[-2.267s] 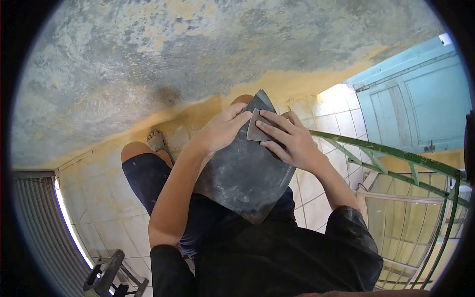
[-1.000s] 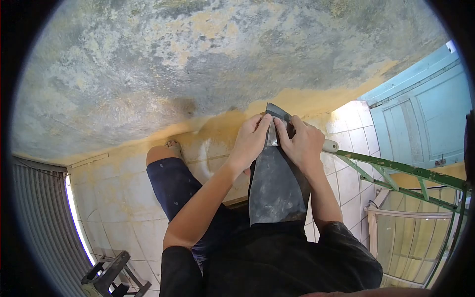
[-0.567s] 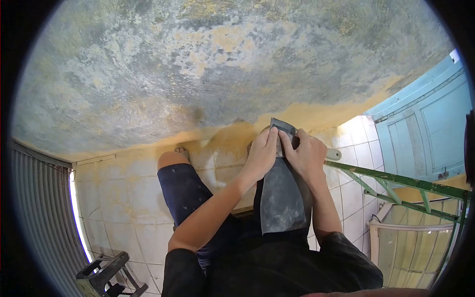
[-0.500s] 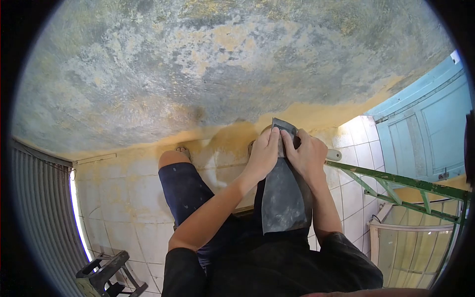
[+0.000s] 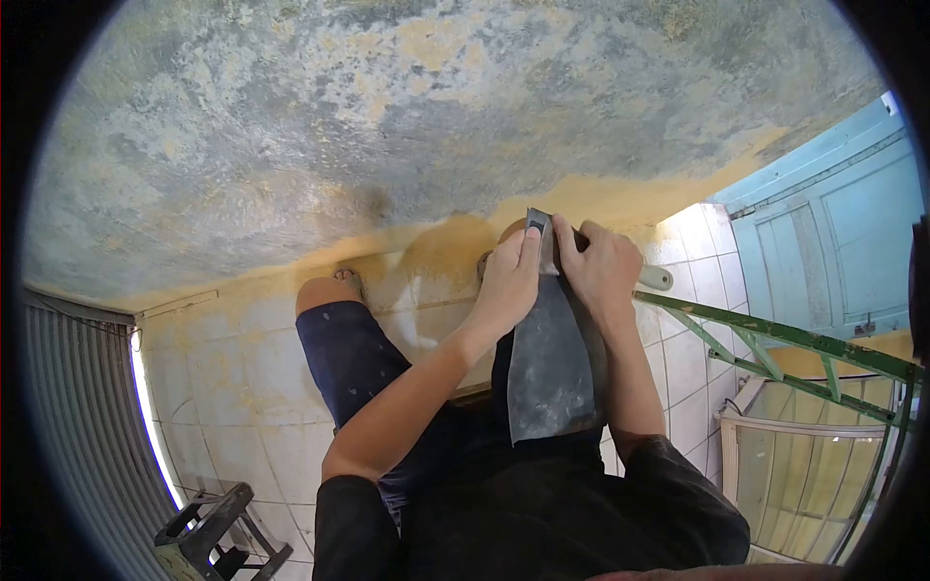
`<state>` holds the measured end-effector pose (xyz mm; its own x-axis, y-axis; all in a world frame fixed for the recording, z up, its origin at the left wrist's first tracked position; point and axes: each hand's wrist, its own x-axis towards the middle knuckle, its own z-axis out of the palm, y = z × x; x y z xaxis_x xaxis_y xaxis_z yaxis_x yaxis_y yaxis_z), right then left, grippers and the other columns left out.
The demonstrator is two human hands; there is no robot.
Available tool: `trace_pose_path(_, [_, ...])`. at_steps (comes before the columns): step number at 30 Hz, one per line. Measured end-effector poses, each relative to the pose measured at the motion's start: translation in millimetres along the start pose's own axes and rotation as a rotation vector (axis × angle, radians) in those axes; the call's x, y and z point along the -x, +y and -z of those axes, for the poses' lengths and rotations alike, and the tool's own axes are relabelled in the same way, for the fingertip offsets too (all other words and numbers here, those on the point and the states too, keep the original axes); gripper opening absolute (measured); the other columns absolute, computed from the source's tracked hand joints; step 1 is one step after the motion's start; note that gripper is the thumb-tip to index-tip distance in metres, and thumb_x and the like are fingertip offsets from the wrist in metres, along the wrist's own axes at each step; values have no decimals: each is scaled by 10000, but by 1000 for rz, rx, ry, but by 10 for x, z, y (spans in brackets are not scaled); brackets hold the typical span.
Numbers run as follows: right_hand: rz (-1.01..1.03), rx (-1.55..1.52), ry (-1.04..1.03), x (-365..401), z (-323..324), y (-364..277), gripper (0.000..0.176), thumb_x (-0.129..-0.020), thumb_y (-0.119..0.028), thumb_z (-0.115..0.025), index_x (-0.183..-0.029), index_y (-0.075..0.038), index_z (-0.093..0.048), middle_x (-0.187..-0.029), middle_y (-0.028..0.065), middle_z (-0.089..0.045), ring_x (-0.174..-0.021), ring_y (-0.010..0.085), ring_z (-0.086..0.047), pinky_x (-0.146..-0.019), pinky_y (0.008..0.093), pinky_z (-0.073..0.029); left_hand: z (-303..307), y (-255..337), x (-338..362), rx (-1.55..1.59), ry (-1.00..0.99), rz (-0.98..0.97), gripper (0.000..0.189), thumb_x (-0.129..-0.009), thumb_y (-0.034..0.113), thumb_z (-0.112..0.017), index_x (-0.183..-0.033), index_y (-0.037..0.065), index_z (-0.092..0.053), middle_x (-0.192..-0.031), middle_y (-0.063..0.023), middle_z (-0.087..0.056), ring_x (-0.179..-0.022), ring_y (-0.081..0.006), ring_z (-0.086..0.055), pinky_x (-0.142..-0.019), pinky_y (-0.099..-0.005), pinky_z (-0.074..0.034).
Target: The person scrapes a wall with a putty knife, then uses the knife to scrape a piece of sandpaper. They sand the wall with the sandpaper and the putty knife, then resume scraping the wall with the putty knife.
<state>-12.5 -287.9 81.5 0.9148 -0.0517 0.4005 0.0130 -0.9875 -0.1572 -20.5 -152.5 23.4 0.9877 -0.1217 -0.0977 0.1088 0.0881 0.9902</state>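
Observation:
A long dark grey sheet of sandpaper [image 5: 552,373] hangs down in front of my body, its upper end folded over between my hands. My left hand [image 5: 506,286] pinches the left edge of that fold, thumb on top. My right hand [image 5: 603,276] grips the fold from the right, with its fingers curled over it. A pale handle [image 5: 657,279] with a hole in its end sticks out to the right behind my right hand. What it joins to is hidden by the hand and the sheet.
Ahead rises a patchy grey and yellow wall [image 5: 387,126]. A green metal ladder [image 5: 775,334] reaches in from the right, near a glazed frame [image 5: 731,474] and a blue door [image 5: 823,242]. A dark stool [image 5: 228,504] stands lower left on the tiled floor [image 5: 228,378], near a corrugated shutter [image 5: 87,407].
Both hands and the folded upper end of the sandpaper have shifted slightly up in view. My left thumb now lies lower on the fold, uncovering more of its top. The view has tilted slightly.

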Motion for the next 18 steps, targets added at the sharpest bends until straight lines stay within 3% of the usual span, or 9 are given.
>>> trace_pose_path(2, [34,-2,5,66,33,-16,512,-925,-480,-651,-642,-53,-676,-554,188,-613,-533,368,-643,-529,444,-490,-19,-16,-25,34,-30,29,445,-1109,334,-411,-1080,-39,-652,-898,-67,-672,-847,-136,-595,-809,-311,-483])
trace_pose_path(4, [47,-79,-88,186,97,-99,539,-916,-496,-664,-638,-34,-671,-575,220,-611,-570,408,-644,-549,468,-486,-29,-99,-68,-4,67,-78,459,-1099,341,-394,-982,-42,-620,-812,-217,-648,-769,-354,-631,-744,-426,-481])
trace_pose_path(11, [-35,-72,50,74,-30,-2,527,-913,-484,-666,-645,-31,-679,-580,215,-618,-557,406,-643,-538,465,-487,-55,-90,-28,140,23,-65,450,-1097,340,-404,-1000,-44,-617,-814,-185,-634,-774,-279,-611,-761,-405,-478])
trace_pose_path(15, [25,-118,-75,206,105,-70,540,-916,-496,-652,-657,-23,-687,-599,223,-627,-568,408,-648,-544,469,-490,-58,-81,-47,87,51,-60,445,-1099,333,-408,-988,-47,-610,-790,-152,-615,-758,-237,-582,-754,-388,-472])
trace_pose_path(18, [-37,-35,-34,66,-10,31,549,-925,-497,-641,-640,-29,-675,-584,216,-619,-559,399,-647,-541,470,-488,-59,-28,18,86,42,-40,448,-1102,332,-405,-979,-48,-608,-781,-131,-608,-751,-210,-570,-741,-371,-467])
